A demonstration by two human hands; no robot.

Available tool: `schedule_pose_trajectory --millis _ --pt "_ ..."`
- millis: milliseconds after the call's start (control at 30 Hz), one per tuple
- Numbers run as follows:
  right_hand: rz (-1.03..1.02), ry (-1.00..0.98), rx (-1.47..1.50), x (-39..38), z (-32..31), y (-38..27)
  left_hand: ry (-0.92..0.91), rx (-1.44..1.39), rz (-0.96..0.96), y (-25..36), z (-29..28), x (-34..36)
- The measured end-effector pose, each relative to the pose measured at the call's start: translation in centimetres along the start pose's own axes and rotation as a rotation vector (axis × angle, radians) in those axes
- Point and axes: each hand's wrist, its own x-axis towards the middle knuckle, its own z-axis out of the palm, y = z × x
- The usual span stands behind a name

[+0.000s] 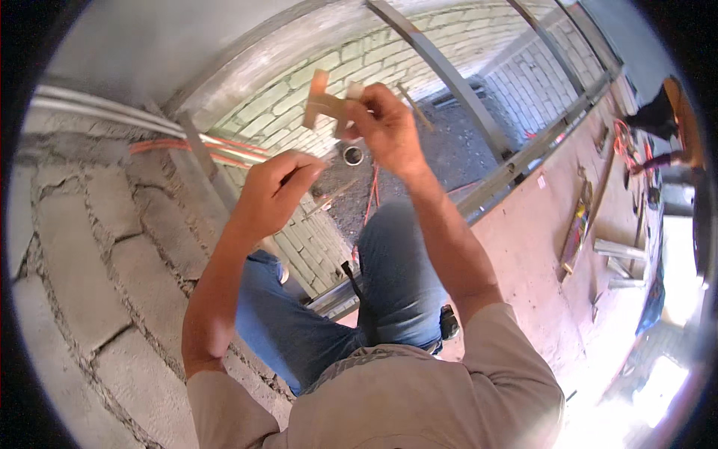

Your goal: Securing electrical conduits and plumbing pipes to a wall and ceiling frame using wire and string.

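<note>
My right hand (385, 131) is raised in front of me, its thumb and fingers closed on a tan, roughly H-shaped piece (327, 105). Its outline is soft, and the frame does not show what it is made of. Lower and to the left, my left hand (273, 191) has its fingers bent and pinched together, pointing toward the right hand. A pale blur lies at those fingertips, too unclear to name. The two hands are apart. Below them, a round white pipe end (353, 155) stands out of the dark ground.
Metal beams (449, 75) frame a deep opening, with a block wall (277, 97) behind. Rough blockwork (82, 247) stands close on my left. Orange and white conduits (161, 144) run along it. On the right, a reddish board (516, 254) bears a long tool (577, 228) and metal offcuts (621, 251).
</note>
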Motion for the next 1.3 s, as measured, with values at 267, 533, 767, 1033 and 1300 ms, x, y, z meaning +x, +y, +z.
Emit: schedule_pose_trajectory --millis 267,533,767,1033,1300 --pt "-0.097 0.235 -0.026 -0.5 -1.4 2.1 0.078 0.074 -0.049 0.1 -3.2 -0.4" --pt "0.134 -0.400 0.760 -2.1 0.3 -2.4 0.094 -0.100 -0.337 -4.6 -5.1 -0.1" --pt "-0.102 -0.135 0.624 -1.0 1.3 -3.3 -0.107 0.212 -0.263 -0.7 -4.1 0.0" --pt "-0.144 0.050 0.633 -1.0 -0.1 -4.6 -0.067 -0.149 -0.348 -3.7 -5.0 -1.5" --pt "-0.084 -0.918 -0.317 -2.9 -0.2 -3.4 0.376 -0.300 -0.343 -6.2 -10.6 0.0"
